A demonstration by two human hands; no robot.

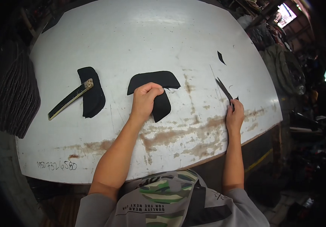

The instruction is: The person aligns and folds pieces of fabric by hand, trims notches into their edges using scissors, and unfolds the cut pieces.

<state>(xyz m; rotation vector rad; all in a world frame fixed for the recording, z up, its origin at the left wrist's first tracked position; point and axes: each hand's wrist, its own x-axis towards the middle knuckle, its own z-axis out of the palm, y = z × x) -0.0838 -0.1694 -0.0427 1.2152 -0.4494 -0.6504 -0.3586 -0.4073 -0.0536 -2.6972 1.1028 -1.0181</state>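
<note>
My left hand (147, 99) is closed in a pinch at the inner edge of a curved black fabric piece (153, 77). A second black piece (163, 108) angles down from under my fingers; whether the two are joined is hidden. Farther right, my right hand (235, 113) grips dark metal scissors (223, 87). The blades point up and left, away from me, resting on or just over the white tabletop (178, 34). A narrow black scrap (221, 57) lies beyond their tips.
To the left, black curved pieces (95, 98) lie under a long black-and-wood strip (70, 99) with a worn end. A stack of dark ribbed fabric (17, 90) stands at the left edge. Brown stains mark the tabletop near me. Bundled cloth (284, 72) sits beyond the right edge.
</note>
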